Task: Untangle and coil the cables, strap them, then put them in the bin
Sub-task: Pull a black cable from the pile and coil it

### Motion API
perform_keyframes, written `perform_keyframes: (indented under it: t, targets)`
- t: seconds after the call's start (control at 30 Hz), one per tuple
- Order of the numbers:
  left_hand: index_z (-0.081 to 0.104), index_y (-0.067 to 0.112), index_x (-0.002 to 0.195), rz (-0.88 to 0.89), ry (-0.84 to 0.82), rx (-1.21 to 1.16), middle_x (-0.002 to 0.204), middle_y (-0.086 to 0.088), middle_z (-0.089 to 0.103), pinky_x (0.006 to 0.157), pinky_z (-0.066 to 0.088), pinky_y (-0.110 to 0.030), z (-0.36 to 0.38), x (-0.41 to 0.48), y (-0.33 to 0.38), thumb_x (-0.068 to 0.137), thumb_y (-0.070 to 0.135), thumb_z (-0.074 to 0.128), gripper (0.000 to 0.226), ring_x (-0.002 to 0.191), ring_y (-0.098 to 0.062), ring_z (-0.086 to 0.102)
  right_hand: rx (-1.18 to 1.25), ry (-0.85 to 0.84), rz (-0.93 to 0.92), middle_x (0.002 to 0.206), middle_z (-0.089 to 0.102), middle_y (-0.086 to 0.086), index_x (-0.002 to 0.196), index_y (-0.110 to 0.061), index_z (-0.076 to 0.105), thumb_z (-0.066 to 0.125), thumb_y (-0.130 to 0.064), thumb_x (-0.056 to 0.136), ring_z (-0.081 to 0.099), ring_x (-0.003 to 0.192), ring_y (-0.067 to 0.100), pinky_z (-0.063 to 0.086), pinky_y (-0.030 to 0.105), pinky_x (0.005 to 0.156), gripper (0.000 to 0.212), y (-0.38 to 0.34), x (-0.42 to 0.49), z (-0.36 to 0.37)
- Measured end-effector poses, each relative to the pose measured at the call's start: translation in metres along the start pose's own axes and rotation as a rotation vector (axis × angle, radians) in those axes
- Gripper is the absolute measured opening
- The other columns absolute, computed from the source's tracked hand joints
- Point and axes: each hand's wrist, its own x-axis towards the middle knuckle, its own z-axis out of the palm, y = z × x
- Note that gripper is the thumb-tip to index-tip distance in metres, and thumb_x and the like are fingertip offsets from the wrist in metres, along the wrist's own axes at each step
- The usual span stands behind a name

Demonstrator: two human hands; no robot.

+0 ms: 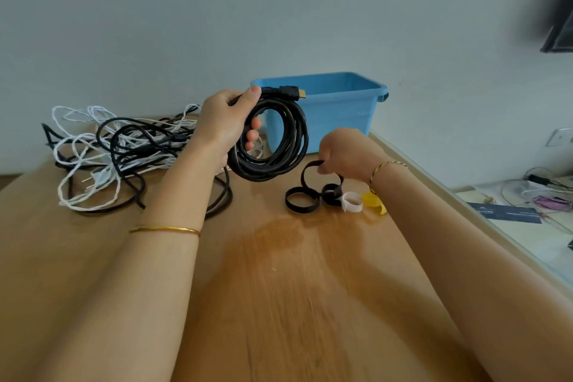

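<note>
Nearest on the wooden tabletop (279,304), our right hand (344,152) has its grip pinched on a black strap (305,172), held just above the other straps (302,200), so we judge strapping is the step in hand. Beyond it, our left hand (221,124) has its grip curled round the coiled HDMI cable (279,161), held off the tabletop; the next move calls for wrapping the strap round the coil without loosening its loops. Farther back lie the tangled cables (124,149) and the blue bin (341,115), whose inside we cannot see.

Soft daylight, blurred wide-angle edges
</note>
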Motion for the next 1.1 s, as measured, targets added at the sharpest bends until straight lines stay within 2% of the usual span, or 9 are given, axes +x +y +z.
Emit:
perform_keyframes:
  t: [0.13, 0.3, 0.43, 0.57, 0.73, 0.83, 0.93, 1.03, 1.1]
  targets:
    - [0.059, 0.01, 0.087, 0.001, 0.028, 0.011, 0.054, 0.002, 0.053, 0.04, 0.038, -0.023, -0.006, 0.0, 0.003, 0.098, 0.032, 0.052, 0.025, 0.044, -0.014, 0.043, 0.147, 0.169, 0.003, 0.069, 0.06, 0.003, 0.062, -0.013, 0.055, 0.064, -0.007, 0.079, 0.058, 0.072, 0.02, 0.043, 0.022, 0.054, 0.021, 0.003, -0.002, -0.012]
    - [0.056, 0.01, 0.082, -0.006, 0.084, 0.025, 0.054, 0.001, 0.053, 0.04, 0.039, -0.023, -0.009, -0.003, 0.006, 0.098, 0.032, 0.052, 0.027, 0.042, -0.013, 0.044, 0.552, 0.133, -0.034, 0.075, 0.067, 0.011, 0.08, -0.012, 0.066, 0.056, 0.007, 0.084, 0.065, 0.061, 0.018, 0.057, 0.022, 0.059, 0.021, -0.011, -0.014, -0.033]
    - [0.056, 0.009, 0.078, -0.033, 0.125, 0.054, 0.057, -0.001, 0.054, 0.04, 0.04, -0.022, -0.013, -0.004, 0.016, 0.098, 0.033, 0.052, 0.031, 0.041, -0.012, 0.045, 0.734, 0.142, -0.108, 0.064, 0.059, 0.001, 0.095, -0.012, 0.073, 0.046, 0.008, 0.084, 0.043, 0.043, 0.004, 0.042, 0.016, 0.045, 0.035, -0.042, -0.016, -0.057]
    - [0.059, 0.005, 0.08, -0.036, 0.157, 0.114, 0.058, -0.003, 0.055, 0.04, 0.041, -0.022, -0.025, 0.0, 0.02, 0.096, 0.034, 0.054, 0.033, 0.041, -0.013, 0.047, 0.846, 0.156, -0.164, 0.057, 0.048, 0.002, 0.091, -0.002, 0.071, 0.041, 0.004, 0.085, 0.035, 0.036, 0.003, 0.031, 0.015, 0.04, 0.031, -0.093, -0.007, -0.058]
    - [0.06, 0.006, 0.075, -0.022, 0.197, 0.165, 0.058, -0.003, 0.056, 0.04, 0.042, -0.022, -0.051, 0.005, 0.014, 0.095, 0.036, 0.055, 0.036, 0.043, -0.014, 0.049, 1.045, 0.005, -0.179, 0.067, 0.055, 0.012, 0.097, 0.01, 0.067, 0.053, -0.003, 0.087, 0.048, 0.047, 0.012, 0.052, 0.023, 0.046, 0.022, -0.115, 0.012, -0.046]
    - [0.06, 0.005, 0.072, -0.015, 0.211, 0.198, 0.055, -0.003, 0.056, 0.039, 0.043, -0.021, -0.06, 0.012, 0.011, 0.095, 0.036, 0.054, 0.039, 0.04, -0.012, 0.049, 0.98, 0.005, -0.255, 0.069, 0.058, 0.012, 0.092, 0.006, 0.069, 0.061, -0.011, 0.086, 0.043, 0.041, 0.008, 0.035, 0.017, 0.038, 0.02, -0.117, 0.024, -0.036]
    - [0.06, 0.003, 0.074, -0.029, 0.213, 0.212, 0.05, -0.003, 0.055, 0.039, 0.044, -0.021, -0.065, 0.016, 0.01, 0.095, 0.037, 0.054, 0.041, 0.037, -0.012, 0.048, 0.809, 0.009, -0.378, 0.076, 0.066, 0.002, 0.1, 0.001, 0.066, 0.057, 0.002, 0.087, 0.047, 0.038, -0.002, 0.032, 0.008, 0.04, 0.016, -0.113, 0.033, -0.026]
    - [0.058, 0.005, 0.074, -0.031, 0.203, 0.18, 0.053, -0.002, 0.056, 0.041, 0.044, -0.023, -0.069, 0.018, 0.008, 0.095, 0.038, 0.055, 0.04, 0.042, -0.014, 0.049, 0.574, -0.002, -0.414, 0.095, 0.071, 0.003, 0.105, -0.007, 0.062, 0.055, 0.005, 0.086, 0.058, 0.058, -0.012, 0.041, 0.005, 0.051, 0.023, -0.109, 0.041, -0.018]
    - [0.058, 0.006, 0.072, -0.03, 0.189, 0.168, 0.053, -0.001, 0.057, 0.041, 0.044, -0.024, -0.071, 0.018, 0.008, 0.094, 0.04, 0.056, 0.041, 0.043, -0.015, 0.049, 0.404, 0.035, -0.475, 0.1, 0.07, -0.004, 0.104, -0.014, 0.068, 0.057, 0.001, 0.086, 0.062, 0.08, -0.006, 0.049, 0.014, 0.072, 0.025, -0.11, 0.044, -0.014]
